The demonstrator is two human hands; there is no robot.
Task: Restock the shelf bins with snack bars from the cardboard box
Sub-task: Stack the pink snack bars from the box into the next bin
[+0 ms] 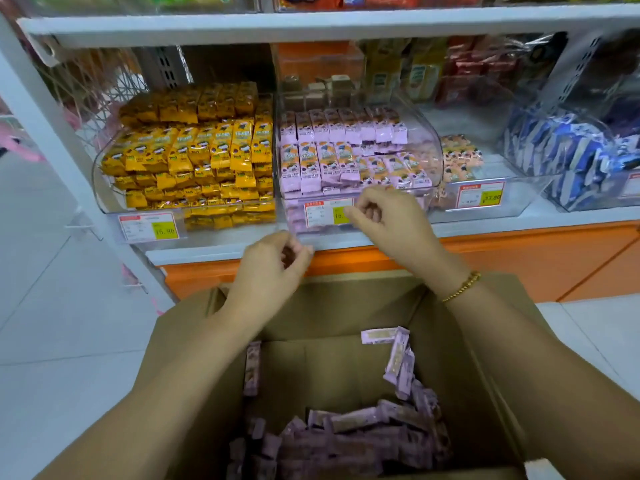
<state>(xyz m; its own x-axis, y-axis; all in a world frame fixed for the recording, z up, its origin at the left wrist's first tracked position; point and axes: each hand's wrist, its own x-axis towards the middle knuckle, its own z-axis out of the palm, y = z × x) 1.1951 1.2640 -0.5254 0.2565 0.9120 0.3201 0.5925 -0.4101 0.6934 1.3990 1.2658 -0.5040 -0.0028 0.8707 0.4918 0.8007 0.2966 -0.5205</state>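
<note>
On the lower shelf (221,249) ahead of me stand clear plastic bins side by side. The left bin (98,181) is stacked high with yellow-wrapped bars (194,150). The middle bin (429,133) holds rows of purple snack bars (332,157), filling it to about its front lip. The next bin (519,197) to the right has only a small cluster of orange-and-pale packets (460,157) at its left side, and blue packets (568,157) fill a container beyond it. Price tags (149,227) hang on the bin fronts. Below, near me, the cardboard box (346,306) stands with its flaps up; more purple bars (346,434) lie loose across its bottom, a few leaning on the right and back walls. My right hand (384,220), with a beaded bracelet (462,286) at the wrist, hovers just at the middle bin's front lip, fingers (360,206) loosely curled with nothing visible in them. My left hand (270,268) hangs lower, over the box's far edge, fingers likewise loosely curled and apparently holding nothing.
</note>
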